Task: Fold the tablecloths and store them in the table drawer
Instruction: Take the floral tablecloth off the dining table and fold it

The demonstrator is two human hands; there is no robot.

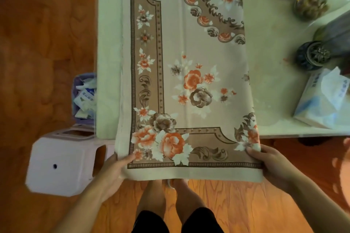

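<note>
— What holds anything?
— Left of the pale table (274, 24), a purple bin (83, 98) holds paper scraps.
— The hands?
— The left hand (115, 168) and right hand (272, 162) each pinch a near corner of the beige floral folded tablecloth (189, 81) lying on the table, its near end overhanging.

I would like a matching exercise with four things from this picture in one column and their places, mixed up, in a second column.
Things:
1. tablecloth
2. tissue pack
3. white stool
4. purple bin

Places:
A. on the floor, left of the table's near corner
B. on the table near its right edge
C. spread on the table, near end held by both hands
D. on the floor against the table's left side

Pairs: 1-C, 2-B, 3-A, 4-D
</note>
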